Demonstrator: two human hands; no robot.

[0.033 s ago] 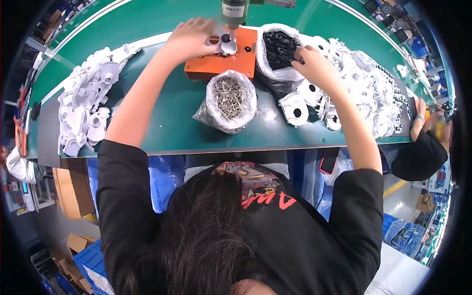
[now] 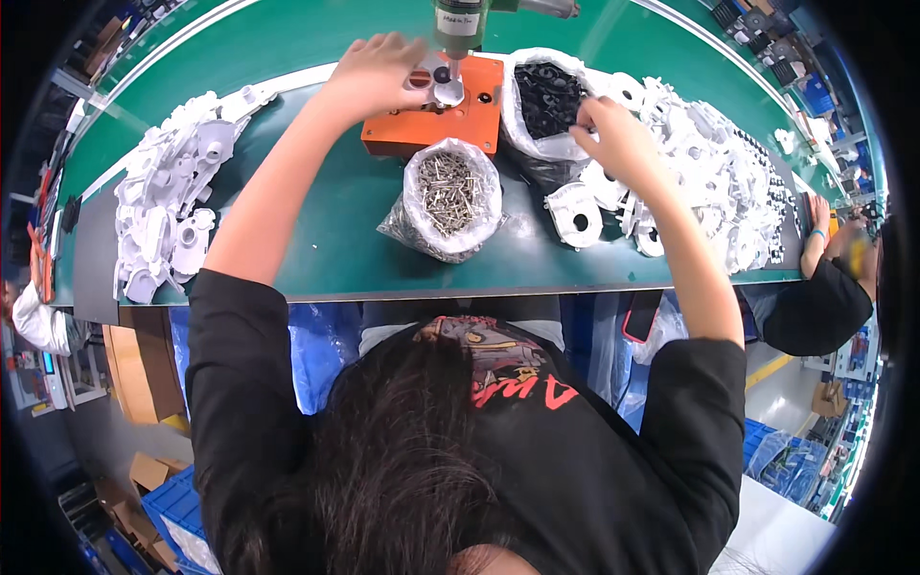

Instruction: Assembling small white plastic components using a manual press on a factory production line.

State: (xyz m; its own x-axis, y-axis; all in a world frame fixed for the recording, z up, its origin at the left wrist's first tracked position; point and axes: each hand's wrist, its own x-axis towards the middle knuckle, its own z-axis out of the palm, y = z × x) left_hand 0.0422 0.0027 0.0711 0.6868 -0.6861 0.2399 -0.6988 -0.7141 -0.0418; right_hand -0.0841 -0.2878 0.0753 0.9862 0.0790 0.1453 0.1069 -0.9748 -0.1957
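Note:
My left hand (image 2: 379,75) is closed on a white plastic part (image 2: 448,93) seated on an orange fixture block (image 2: 398,132). A small black piece (image 2: 442,75) sits on that part, right beside the tip of a green power driver (image 2: 458,27) hanging from above. At the right, my right hand (image 2: 621,139) is at the edge of a clear bag of black plastic parts (image 2: 548,96). Its fingers are curled with the thumb toward them; whatever lies between them is hard to make out. In front of the fixture stands an open bag of metal screws (image 2: 448,192).
Piles of white plastic parts lie at the left (image 2: 172,192) and right (image 2: 704,163) of the green table (image 2: 326,259). Small black pieces are lined up at the far right. A co-worker's arm (image 2: 816,230) rests by the right end; another person's sleeve (image 2: 40,321) shows at the left.
My right hand has shifted slightly, its fingers moving a little at the bag's edge. My left hand stays on the white part at the fixture.

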